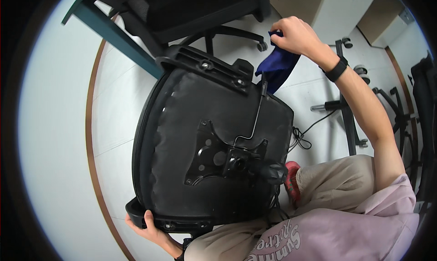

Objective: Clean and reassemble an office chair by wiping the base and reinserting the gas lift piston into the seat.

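The underside of a black office chair seat (pixel 177 120) faces me, tipped up against my legs. A black metal mounting plate (pixel 205 156) is bolted to its middle, with a tilt knob (pixel 269 171) and a bent lever (pixel 256 124). My left hand (pixel 148 229) is closed around the near armrest bracket (pixel 184 223) at the seat's lower left corner. Raised beyond the seat's far right corner, my right hand (pixel 293 35) pinches a dark blue cloth (pixel 280 65). The cloth hangs down beside the lever's tip and the far armrest bracket (pixel 207 67).
Another black office chair (pixel 200 15) stands at the far side, beside a teal table leg (pixel 123 38). A detached chair base with a gas lift (pixel 325 107) lies on the right. A black cable (pixel 301 140) trails on the floor. White cabinets (pixel 341 15) stand behind.
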Available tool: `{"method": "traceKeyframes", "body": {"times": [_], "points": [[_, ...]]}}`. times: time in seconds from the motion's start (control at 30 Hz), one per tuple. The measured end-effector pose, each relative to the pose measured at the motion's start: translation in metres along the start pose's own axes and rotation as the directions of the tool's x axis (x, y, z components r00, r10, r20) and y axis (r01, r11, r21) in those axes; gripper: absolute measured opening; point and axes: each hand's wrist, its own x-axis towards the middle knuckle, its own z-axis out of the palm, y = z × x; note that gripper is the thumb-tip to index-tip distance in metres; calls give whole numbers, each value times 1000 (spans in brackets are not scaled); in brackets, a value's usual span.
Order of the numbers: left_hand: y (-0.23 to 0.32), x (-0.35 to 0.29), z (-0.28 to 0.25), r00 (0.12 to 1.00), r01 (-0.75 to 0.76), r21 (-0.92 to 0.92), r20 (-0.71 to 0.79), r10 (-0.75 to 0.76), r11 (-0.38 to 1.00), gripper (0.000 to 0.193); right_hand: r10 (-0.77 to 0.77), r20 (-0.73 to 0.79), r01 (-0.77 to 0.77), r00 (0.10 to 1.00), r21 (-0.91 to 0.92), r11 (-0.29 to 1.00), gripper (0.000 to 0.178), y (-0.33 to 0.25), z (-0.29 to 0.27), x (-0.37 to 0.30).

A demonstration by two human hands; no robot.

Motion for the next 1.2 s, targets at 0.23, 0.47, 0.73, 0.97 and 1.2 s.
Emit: {"method": "traceKeyframes", "body": {"times": [0.23, 0.47, 0.73, 0.97, 1.2], "points": [[8, -5, 2, 1000, 18, 5, -18, -17, 1000, 44, 359, 583, -157, 729, -368, 916, 33, 47, 60, -34], [13, -3, -2, 997, 71, 8, -3, -71, 997, 51, 432, 848, -88, 308, -426, 900, 44, 36, 148, -110], [5, -2, 8, 998, 46, -58, 54, -42, 997, 51, 334, 873, -146, 355, -301, 942, 44, 67, 139, -219], [-8, 20, -13, 965, -216, -56, 137, 222, 975, 56, 511, 844, -470, 162, -389, 792, 39, 46, 2, -243], [-9, 22, -3, 929, -324, -154, 136, 344, 934, 52, 831, 545, -750, 113, -502, 431, 64, 103, -59, -304]]}}
